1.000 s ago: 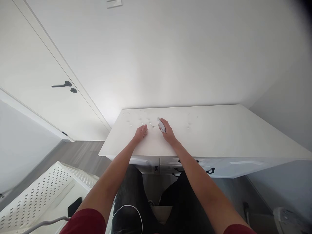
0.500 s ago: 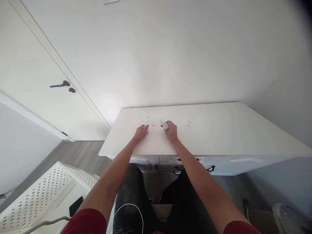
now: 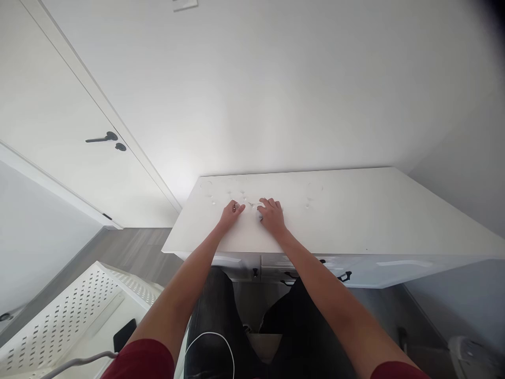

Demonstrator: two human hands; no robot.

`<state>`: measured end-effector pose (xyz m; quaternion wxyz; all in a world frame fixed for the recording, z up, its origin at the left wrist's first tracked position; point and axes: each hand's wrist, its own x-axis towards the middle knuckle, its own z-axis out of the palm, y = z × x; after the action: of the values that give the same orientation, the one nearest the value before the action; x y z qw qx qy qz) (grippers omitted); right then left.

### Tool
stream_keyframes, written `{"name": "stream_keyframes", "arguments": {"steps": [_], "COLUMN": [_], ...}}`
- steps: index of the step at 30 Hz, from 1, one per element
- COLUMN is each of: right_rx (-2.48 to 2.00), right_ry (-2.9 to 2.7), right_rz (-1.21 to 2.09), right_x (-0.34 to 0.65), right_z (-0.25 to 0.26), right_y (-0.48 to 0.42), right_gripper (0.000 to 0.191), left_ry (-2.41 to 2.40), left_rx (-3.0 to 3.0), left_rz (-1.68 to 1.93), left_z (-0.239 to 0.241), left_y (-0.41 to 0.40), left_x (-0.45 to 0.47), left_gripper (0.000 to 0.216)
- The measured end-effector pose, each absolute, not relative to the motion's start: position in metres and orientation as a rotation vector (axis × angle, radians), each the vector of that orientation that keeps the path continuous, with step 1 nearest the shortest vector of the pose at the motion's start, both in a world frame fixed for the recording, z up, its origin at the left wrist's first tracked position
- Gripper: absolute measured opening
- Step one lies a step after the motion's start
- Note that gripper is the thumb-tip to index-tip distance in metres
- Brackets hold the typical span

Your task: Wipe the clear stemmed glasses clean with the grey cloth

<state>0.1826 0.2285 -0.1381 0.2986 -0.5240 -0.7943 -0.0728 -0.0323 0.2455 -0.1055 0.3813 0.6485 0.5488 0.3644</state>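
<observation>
My left hand [image 3: 229,215] is closed over the white cabinet top [image 3: 339,210], thumb and fingers pinched on something clear that I cannot make out. To its right, my right hand [image 3: 272,215] lies palm down with bent fingers over a small white, soft-looking piece [image 3: 259,214], mostly hidden beneath it. Between both hands is a clear, shiny object [image 3: 251,205], its shape hard to read. Faint see-through round items, perhaps glasses, stand behind: one clear item [image 3: 205,184] at the left, others near the middle, and another clear item [image 3: 314,186] to the right.
A plain wall rises behind the cabinet. At the left is a door with a black handle [image 3: 101,138]. A white perforated rack [image 3: 51,316] holding a dark flat object [image 3: 124,334] stands lower left. A white cable [image 3: 213,332] crosses my lap. Black drawer pulls [image 3: 345,276] face me.
My right hand has turned palm down over the white piece, which showed plainly in its grip before. My left hand has shifted slightly, and the view has moved a little.
</observation>
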Motion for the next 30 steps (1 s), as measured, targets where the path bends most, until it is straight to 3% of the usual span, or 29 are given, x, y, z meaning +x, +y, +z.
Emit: {"name": "stream_keyframes", "arguments": {"steps": [22, 30], "right_rx": [-1.291, -1.298], "right_ry": [-2.187, -2.124], "right_rz": [-0.206, -0.131], "right_x": [0.176, 0.178], "right_z": [-0.143, -0.146], "right_y": [0.233, 0.237], "right_gripper": [0.040, 0.056], "left_ry": [1.272, 1.155], "left_rx": [1.657, 1.603], "left_rz": [0.968, 0.964], "left_z": [-0.109, -0.107], "left_y": [0.245, 0.243], "left_x": [-0.033, -0.034], "left_gripper": [0.042, 0.050]}}
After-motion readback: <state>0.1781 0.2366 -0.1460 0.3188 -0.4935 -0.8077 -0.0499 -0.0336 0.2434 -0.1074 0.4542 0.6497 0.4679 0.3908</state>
